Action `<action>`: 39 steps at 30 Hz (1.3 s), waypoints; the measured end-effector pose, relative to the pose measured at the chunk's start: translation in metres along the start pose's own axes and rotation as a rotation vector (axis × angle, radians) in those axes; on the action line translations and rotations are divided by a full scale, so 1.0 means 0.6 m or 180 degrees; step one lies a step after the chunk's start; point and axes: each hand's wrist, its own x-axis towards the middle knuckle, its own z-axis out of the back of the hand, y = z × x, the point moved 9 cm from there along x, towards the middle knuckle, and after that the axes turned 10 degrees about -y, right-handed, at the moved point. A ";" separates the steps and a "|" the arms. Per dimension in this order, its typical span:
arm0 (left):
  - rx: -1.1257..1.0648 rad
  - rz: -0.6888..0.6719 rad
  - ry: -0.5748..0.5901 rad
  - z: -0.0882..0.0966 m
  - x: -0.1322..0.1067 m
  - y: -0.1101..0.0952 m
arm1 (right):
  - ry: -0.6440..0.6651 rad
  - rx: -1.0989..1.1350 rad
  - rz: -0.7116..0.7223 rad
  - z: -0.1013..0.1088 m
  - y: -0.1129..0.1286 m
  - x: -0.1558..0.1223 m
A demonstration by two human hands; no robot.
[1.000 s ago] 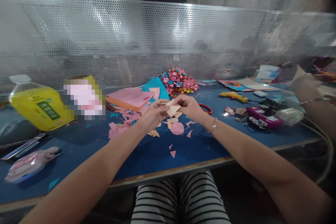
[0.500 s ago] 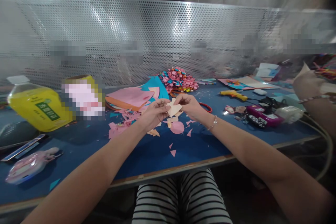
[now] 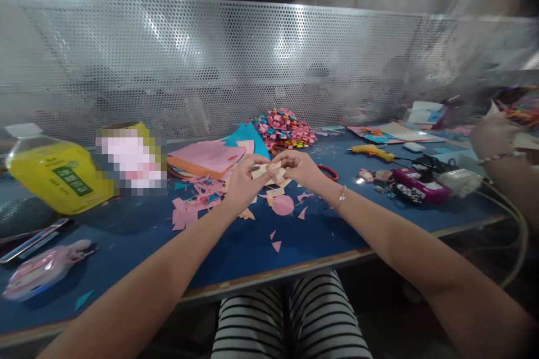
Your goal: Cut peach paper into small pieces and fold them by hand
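My left hand (image 3: 241,180) and my right hand (image 3: 298,168) meet above the blue table (image 3: 236,252), both pinching one small cream paper piece (image 3: 266,170) between their fingertips. The piece shows only partly between the fingers. Right under the hands lie pink paper scraps (image 3: 191,208) and a pink paper circle (image 3: 282,205). A bracelet sits on my right wrist.
A stack of pink, orange and blue paper sheets (image 3: 208,157) and a heap of small folded paper pieces (image 3: 286,127) lie behind the hands. A yellow bottle (image 3: 50,175) stands left, a yellow glue gun (image 3: 373,150) and red scissors (image 3: 327,171) right. Another person's arm (image 3: 503,151) is at far right.
My hands have drawn closer together and the cream piece now looks narrower, more covered by my fingers. The view has shifted slightly.
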 end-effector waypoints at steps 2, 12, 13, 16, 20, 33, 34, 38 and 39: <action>0.0129 -0.0054 0.0012 -0.002 -0.001 -0.001 | 0.0008 -0.0028 0.0023 -0.001 0.002 -0.001; -0.0257 0.0457 0.0021 -0.012 -0.008 0.019 | -0.0028 0.0482 -0.0305 -0.001 -0.020 0.000; -0.0298 0.0527 0.0016 -0.012 -0.008 0.021 | -0.0016 0.0508 -0.0342 -0.002 -0.022 0.001; -0.0345 0.0649 -0.0054 -0.010 -0.008 0.027 | 0.0001 0.0506 -0.0430 -0.005 -0.028 0.001; -0.0317 0.0680 -0.0157 -0.004 -0.006 0.028 | -0.0112 0.0436 -0.0332 -0.003 -0.025 0.002; -0.0417 0.0867 -0.0200 0.003 0.001 0.043 | 0.0025 0.0268 -0.0404 -0.011 -0.021 0.006; -0.0470 0.0929 -0.0202 0.002 0.001 0.047 | 0.0052 0.0232 -0.0405 -0.013 -0.023 0.006; -0.0709 0.1139 -0.0267 0.003 0.000 0.057 | 0.0132 0.0052 -0.0314 -0.019 -0.025 0.008; -0.0740 0.1174 -0.0285 0.004 0.001 0.058 | 0.0147 -0.0007 -0.0237 -0.020 -0.023 0.008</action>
